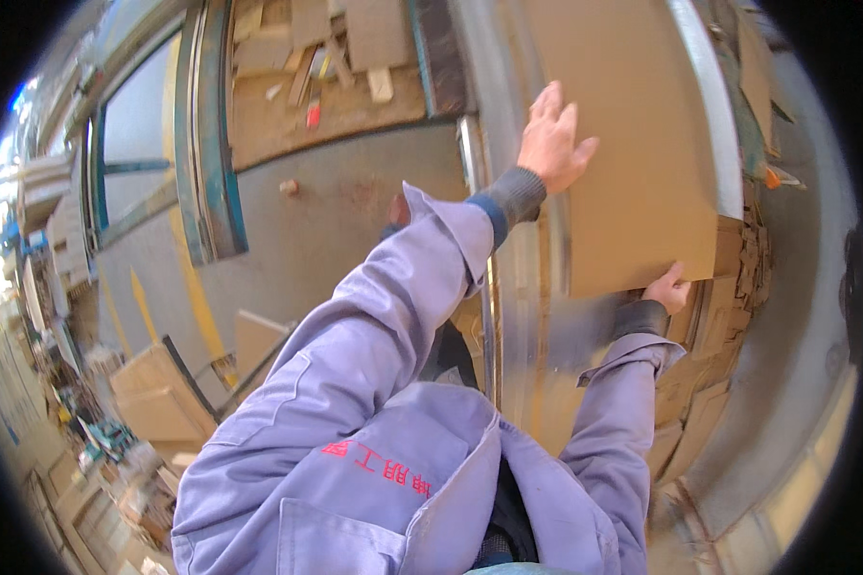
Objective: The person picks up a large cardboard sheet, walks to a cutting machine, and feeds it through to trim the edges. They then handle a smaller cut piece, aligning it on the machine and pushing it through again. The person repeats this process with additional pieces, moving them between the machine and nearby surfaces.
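Brown board (642, 182) is gripped by the right hand (668, 289), splayed left hand (552, 144) apparently touching.

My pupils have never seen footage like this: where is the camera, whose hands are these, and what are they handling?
There is no robot here. A fisheye camera worn on someone's head looks down, so straight edges bend near the round rim. The sleeves belong to the wearer. The open left hand lies over the left edge of a flat brown board; the right hand is at its near edge, by the right corner. Its grip is unclear. A blurred grey surface shows beside the board. Further left lie wooden offcuts.
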The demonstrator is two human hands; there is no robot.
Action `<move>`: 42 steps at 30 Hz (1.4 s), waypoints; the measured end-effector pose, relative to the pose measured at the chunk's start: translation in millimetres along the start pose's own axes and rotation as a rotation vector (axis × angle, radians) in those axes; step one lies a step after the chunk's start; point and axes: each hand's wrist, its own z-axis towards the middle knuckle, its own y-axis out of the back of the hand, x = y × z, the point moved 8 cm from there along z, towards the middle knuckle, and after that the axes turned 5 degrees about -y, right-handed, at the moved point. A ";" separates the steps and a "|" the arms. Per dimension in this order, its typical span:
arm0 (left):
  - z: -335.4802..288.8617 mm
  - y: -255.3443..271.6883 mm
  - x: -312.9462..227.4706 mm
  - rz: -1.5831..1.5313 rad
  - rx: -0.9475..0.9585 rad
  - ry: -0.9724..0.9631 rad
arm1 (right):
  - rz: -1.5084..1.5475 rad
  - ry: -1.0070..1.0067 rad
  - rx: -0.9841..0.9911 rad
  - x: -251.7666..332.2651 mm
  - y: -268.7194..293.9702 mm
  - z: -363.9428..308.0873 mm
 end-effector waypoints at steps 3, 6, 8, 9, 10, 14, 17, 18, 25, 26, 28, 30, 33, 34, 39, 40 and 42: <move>-18.7 49.0 24.7 -0.179 -0.263 -0.068 | -0.033 -0.005 0.016 -11.4 -0.5 9.8; -94.1 129.5 92.0 -0.088 -0.759 -0.022 | 0.165 -0.064 0.111 -26.5 -9.0 21.0; -159.4 143.0 144.3 -0.091 -0.884 0.207 | 0.227 -0.090 0.093 -32.0 -7.2 26.5; -186.4 124.9 171.9 -0.188 -0.805 0.418 | 0.273 -0.126 0.125 -34.1 -8.8 28.2; -216.1 98.9 201.6 -0.317 -0.712 0.686 | 0.277 -0.115 0.107 -32.1 -5.6 29.0; -245.1 -0.8 253.9 -0.509 -0.394 0.867 | 0.274 -0.097 0.142 -13.6 2.9 22.8; -206.4 -48.0 292.0 -0.547 -0.255 0.799 | 0.262 -0.161 0.140 -7.2 9.1 14.0; -185.7 -45.5 299.9 -0.433 -0.315 0.667 | 0.236 -0.189 0.158 -7.7 10.0 13.1; -113.1 -82.3 344.3 -0.665 -0.333 0.567 | -0.111 0.229 0.282 -0.8 25.7 39.8; -109.5 -84.7 346.9 -0.722 -0.355 0.563 | -0.312 0.565 0.290 16.9 26.0 31.0; -102.1 -80.9 343.4 -0.761 -0.395 0.442 | -0.385 0.986 0.282 36.3 33.8 7.8; -98.2 -77.6 341.0 -0.804 -0.374 0.378 | -0.376 0.389 0.243 12.0 52.9 35.7; -92.9 -66.2 338.9 -0.795 -0.389 0.332 | -0.432 0.568 0.340 29.9 49.9 14.9; -88.8 -62.3 338.6 -0.766 -0.411 0.322 | -0.476 0.587 0.306 32.4 51.8 13.2; -50.4 -62.8 351.3 -0.715 -0.404 0.248 | -0.424 0.477 0.288 25.1 56.3 26.2; -48.3 -59.4 358.0 -0.617 -0.481 0.263 | -0.486 0.461 0.219 22.0 60.7 29.2; -38.6 -64.9 356.2 -0.324 -0.254 0.065 | -0.371 0.401 0.325 15.5 58.2 29.0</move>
